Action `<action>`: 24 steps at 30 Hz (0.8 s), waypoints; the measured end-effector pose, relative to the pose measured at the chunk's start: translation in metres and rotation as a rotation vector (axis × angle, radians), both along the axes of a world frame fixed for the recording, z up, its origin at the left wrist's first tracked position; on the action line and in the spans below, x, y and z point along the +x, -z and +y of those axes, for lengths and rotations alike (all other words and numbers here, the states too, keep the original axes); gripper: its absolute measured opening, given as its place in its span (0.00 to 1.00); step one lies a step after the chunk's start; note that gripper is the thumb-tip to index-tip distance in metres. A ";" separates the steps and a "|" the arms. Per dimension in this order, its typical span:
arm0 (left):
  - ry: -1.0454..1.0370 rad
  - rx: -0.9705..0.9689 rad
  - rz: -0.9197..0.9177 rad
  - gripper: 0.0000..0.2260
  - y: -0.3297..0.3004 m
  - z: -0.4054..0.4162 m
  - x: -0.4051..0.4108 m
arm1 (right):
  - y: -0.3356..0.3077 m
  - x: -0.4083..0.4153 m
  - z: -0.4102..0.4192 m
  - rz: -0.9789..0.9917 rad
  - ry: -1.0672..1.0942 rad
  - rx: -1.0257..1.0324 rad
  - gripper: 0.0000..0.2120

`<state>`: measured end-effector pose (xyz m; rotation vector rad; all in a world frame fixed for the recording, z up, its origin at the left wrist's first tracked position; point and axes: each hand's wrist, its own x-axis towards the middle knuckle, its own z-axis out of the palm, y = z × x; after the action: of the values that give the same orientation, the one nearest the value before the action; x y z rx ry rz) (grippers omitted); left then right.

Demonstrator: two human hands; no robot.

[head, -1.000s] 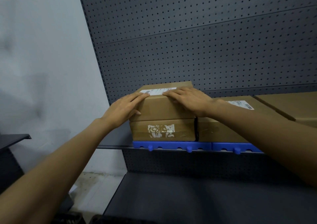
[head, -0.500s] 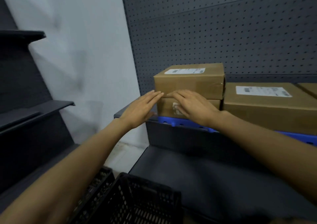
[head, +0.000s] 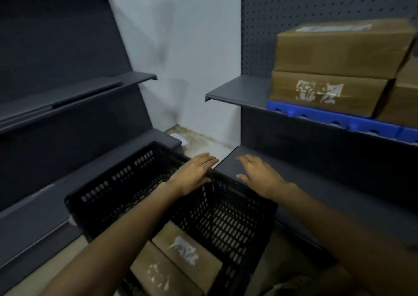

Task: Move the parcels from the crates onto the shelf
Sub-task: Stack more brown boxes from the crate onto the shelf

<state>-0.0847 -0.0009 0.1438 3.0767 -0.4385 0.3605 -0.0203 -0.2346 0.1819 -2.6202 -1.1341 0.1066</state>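
Both hands have left the shelved box and now hover, empty, over the crate for the next parcel.

The left hand (head: 194, 174) and right hand (head: 260, 175) are a little apart, fingers straight and relaxed, holding nothing. A second ago they pressed on the top brown cardboard box (head: 341, 48), which now sits up and to the right of the right hand, stacked on a second brown cardboard box (head: 325, 93) on the dark metal upper shelf (head: 237, 90); that parcel looks delivered. Below the wrists, the black perforated plastic crate (head: 126, 180) holds two flat brown cardboard parcels (head: 178, 259). The left hand is over the crate's far rim, and the right hand over the lower shelf edge (head: 228, 164). The crate's open top leaves room to reach straight down.
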 end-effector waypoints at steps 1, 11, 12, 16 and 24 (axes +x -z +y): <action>-0.004 -0.004 0.028 0.29 0.013 0.004 -0.012 | 0.014 -0.009 0.007 0.043 -0.011 -0.009 0.27; -0.101 -0.097 0.326 0.29 0.140 0.039 -0.101 | 0.142 -0.085 0.041 0.318 -0.048 -0.139 0.31; -0.101 -0.115 0.347 0.29 0.147 0.042 -0.107 | 0.150 -0.091 0.042 0.337 -0.040 -0.158 0.32; -0.108 -0.143 0.435 0.30 0.170 0.051 -0.127 | 0.178 -0.118 0.045 0.401 -0.024 -0.232 0.29; -0.046 -0.081 0.633 0.42 0.188 0.072 -0.132 | 0.209 -0.163 0.061 0.457 0.071 -0.317 0.43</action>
<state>-0.2167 0.0707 -0.0445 2.8972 -0.3105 -0.5693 -0.1833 -0.1735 -0.0267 -2.6855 -0.9185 0.8854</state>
